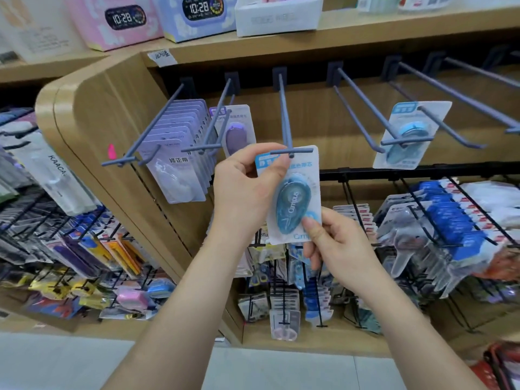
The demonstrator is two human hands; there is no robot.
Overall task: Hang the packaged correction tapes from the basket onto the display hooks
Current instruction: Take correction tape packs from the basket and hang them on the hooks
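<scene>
A packaged blue correction tape (294, 204) is held up at the tip of the middle grey display hook (284, 119). My left hand (247, 187) pinches the card's top left corner, right by the hook's front crossbar. Its lower right corner sits between the thumb and fingers of my right hand (334, 243). Whether the card's hole is on the hook I cannot tell. A purple packaged tape (236, 130) hangs on the hook to the left, and another blue one (410, 133) hangs on a hook to the right. The basket shows as a red rim (498, 367) at the bottom right corner.
A full row of pale purple tape packs (180, 153) fills the leftmost hook. Bare hooks (461, 94) stick out at the upper right. Below, black wire racks (439, 226) hold blue and clear packs. Clock boxes (121, 21) stand on the top shelf.
</scene>
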